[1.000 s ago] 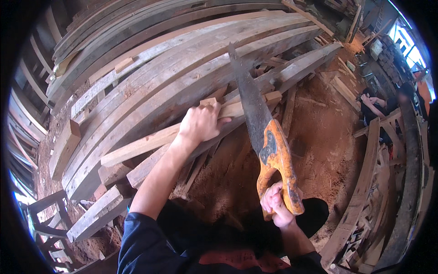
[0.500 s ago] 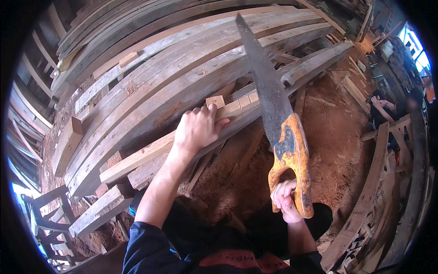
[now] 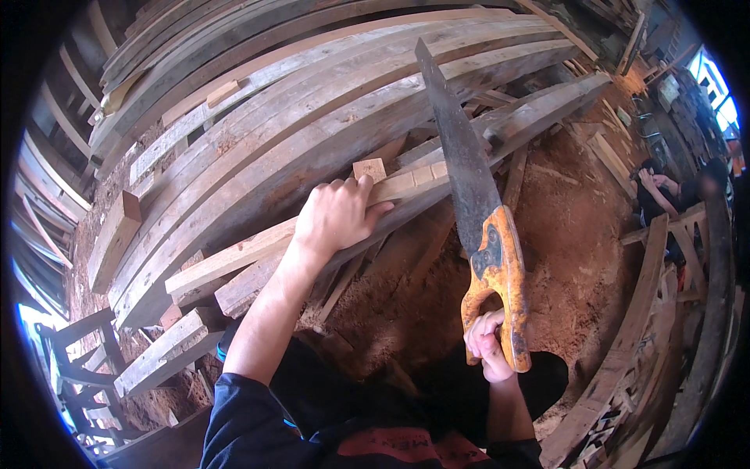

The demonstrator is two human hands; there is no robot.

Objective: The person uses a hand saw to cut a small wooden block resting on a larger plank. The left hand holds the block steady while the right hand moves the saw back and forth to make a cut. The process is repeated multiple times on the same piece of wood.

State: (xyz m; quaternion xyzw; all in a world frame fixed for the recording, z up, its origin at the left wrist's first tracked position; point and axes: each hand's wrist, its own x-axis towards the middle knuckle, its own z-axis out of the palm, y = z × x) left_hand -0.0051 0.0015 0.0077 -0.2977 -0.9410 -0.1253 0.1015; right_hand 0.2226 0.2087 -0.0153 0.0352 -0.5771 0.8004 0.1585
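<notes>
My left hand (image 3: 334, 217) is closed over a pale squared wooden batten (image 3: 244, 254), its fingers wrapped across the top and the thumb along the side. Several cut lines cross the batten to the right of that hand. A small wood block (image 3: 369, 169) sits just beyond my knuckles. In my right hand (image 3: 486, 338) is a handsaw (image 3: 464, 168), gripped by its worn yellow-orange handle. Its dark blade points up and away, crossing in view over the batten's right end. Whether the teeth touch the wood, I cannot tell.
Beneath the batten lies a thick grey beam (image 3: 539, 117). Long beams (image 3: 312, 133) are stacked beyond it. Reddish sawdust-covered ground (image 3: 558, 250) lies to the right, with curved timbers (image 3: 625, 352) at the right edge. Another person (image 3: 664, 187) sits at the far right.
The saw has dropped slightly, its blade tip now lower and a little further right. My left hand stays on the batten.
</notes>
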